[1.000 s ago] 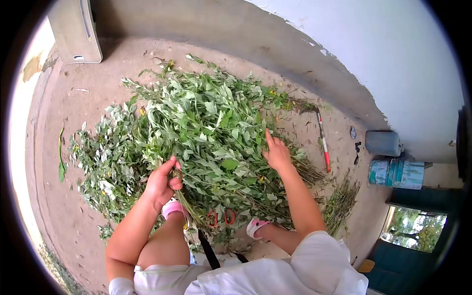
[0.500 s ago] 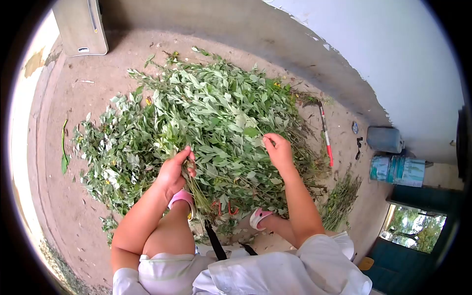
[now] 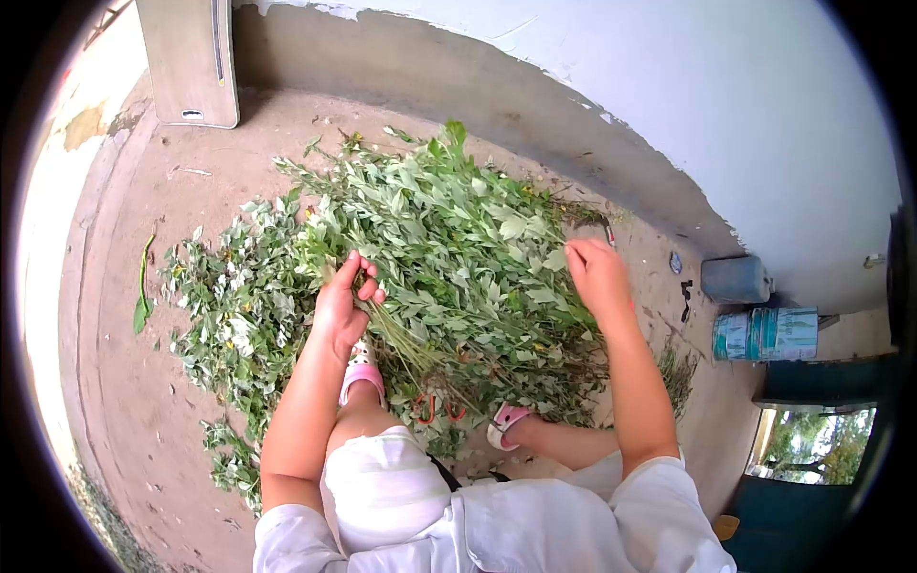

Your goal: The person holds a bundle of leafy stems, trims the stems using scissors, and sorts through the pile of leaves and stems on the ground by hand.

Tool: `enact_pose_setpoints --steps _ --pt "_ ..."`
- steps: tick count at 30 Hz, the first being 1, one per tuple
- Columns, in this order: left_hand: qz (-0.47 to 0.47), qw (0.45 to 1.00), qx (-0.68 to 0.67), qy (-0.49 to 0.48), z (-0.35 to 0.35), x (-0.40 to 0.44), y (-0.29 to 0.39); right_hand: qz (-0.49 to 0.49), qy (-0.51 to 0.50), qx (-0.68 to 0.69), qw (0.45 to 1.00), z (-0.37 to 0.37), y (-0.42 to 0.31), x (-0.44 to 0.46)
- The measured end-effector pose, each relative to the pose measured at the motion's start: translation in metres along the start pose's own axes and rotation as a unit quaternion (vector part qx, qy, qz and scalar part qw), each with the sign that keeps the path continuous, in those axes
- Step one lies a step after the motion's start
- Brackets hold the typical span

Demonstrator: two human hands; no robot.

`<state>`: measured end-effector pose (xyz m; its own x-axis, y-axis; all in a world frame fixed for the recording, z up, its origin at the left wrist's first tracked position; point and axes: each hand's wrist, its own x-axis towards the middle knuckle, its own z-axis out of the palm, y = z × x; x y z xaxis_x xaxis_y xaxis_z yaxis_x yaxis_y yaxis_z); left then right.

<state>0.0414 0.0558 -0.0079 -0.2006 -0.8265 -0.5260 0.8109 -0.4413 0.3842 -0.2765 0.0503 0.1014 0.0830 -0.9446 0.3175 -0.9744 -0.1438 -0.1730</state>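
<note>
My left hand [image 3: 342,298] is closed round a bunch of thin leafy stems [image 3: 406,344], whose bare ends slant down to the right. To the right, my right hand [image 3: 599,274] is in a pinch at the end of a leafy sprig [image 3: 521,225], its broad pale leaves pointing left. Both hands are above a wide heap of cut leafy plants [image 3: 430,205] on the floor. Small curved red-orange handles [image 3: 427,409] poke out at the heap's near edge, between my feet; what they belong to is hidden.
A red-and-white handled tool [image 3: 609,232] lies partly hidden behind my right hand. A blue-grey jug [image 3: 735,280] and a blue patterned bucket [image 3: 767,333] stand at the right. A pale panel [image 3: 191,67] leans at the upper left. Pink-and-white clogs [image 3: 506,426] are beside the heap.
My right hand has moved right and slightly up, away from my left hand, with a leafy sprig at its fingertips. The whole view has shifted a little.
</note>
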Motion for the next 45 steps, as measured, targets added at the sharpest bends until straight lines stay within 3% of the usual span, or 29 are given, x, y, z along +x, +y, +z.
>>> enact_pose_setpoints --steps 2,5,8,13,15,17,21,23,25,26,27,29,31,36,39,41,43,45 --pt "0.003 1.000 0.009 0.009 0.007 -0.003 -0.001 -0.021 -0.018 -0.003 1.000 -0.006 0.002 -0.002" --pt "0.014 1.000 0.020 0.003 0.021 -0.009 -0.001 0.041 0.033 0.105 0.993 -0.020 -0.008 -0.006" --pt "0.046 0.998 0.034 -0.038 0.045 -0.011 -0.002 0.058 -0.017 0.240 0.969 -0.023 -0.009 -0.017" --pt "0.162 0.981 0.014 -0.109 0.077 -0.022 0.008 0.052 -0.063 0.283 0.956 -0.029 -0.021 -0.042" --pt "0.178 0.976 0.004 -0.124 0.079 -0.023 0.014 0.014 -0.138 0.293 0.946 -0.025 -0.016 -0.056" --pt "0.158 0.972 0.031 -0.171 0.080 -0.024 0.019 0.005 -0.149 0.318 0.936 -0.012 -0.009 -0.068" --pt "0.082 0.984 0.026 -0.155 0.062 -0.012 0.012 -0.008 -0.164 0.310 0.936 0.002 -0.007 -0.079" --pt "0.061 0.990 0.028 -0.127 0.064 -0.013 0.013 -0.005 -0.104 0.306 0.946 0.011 -0.005 -0.076" --pt "0.116 0.979 0.111 0.127 0.077 -0.020 0.013 -0.013 -0.065 0.294 0.953 0.010 -0.013 -0.069" --pt "0.098 0.986 0.121 0.055 0.044 -0.002 0.009 -0.043 -0.057 0.283 0.956 0.009 -0.018 -0.066" --pt "0.099 0.986 0.122 0.060 0.042 -0.003 0.012 -0.073 -0.048 0.273 0.958 0.011 -0.021 -0.064" --pt "0.081 0.994 0.060 -0.037 0.038 -0.006 0.020 -0.098 -0.051 0.273 0.956 0.019 -0.025 -0.063" --pt "0.101 0.978 -0.030 -0.178 0.033 -0.007 0.026 -0.096 -0.117 0.287 0.946 0.023 -0.026 -0.064" --pt "0.092 0.980 0.021 -0.177 0.031 -0.017 0.032 -0.035 -0.231 0.293 0.927 0.035 -0.019 -0.064" --pt "0.089 0.981 0.070 -0.156 0.037 -0.022 0.036 -0.049 -0.281 0.263 0.922 0.035 -0.031 -0.054" --pt "0.084 0.984 0.135 -0.083 0.039 -0.023 0.036 -0.078 -0.316 0.230 0.917 0.037 -0.041 -0.044" --pt "0.082 0.985 0.143 -0.052 0.040 -0.026 0.035 0.021 -0.329 0.325 0.886 0.040 -0.071 -0.031" --pt "0.019 0.989 0.128 -0.072 0.031 -0.027 0.032 0.042 -0.289 0.435 0.852 0.068 -0.091 -0.019"
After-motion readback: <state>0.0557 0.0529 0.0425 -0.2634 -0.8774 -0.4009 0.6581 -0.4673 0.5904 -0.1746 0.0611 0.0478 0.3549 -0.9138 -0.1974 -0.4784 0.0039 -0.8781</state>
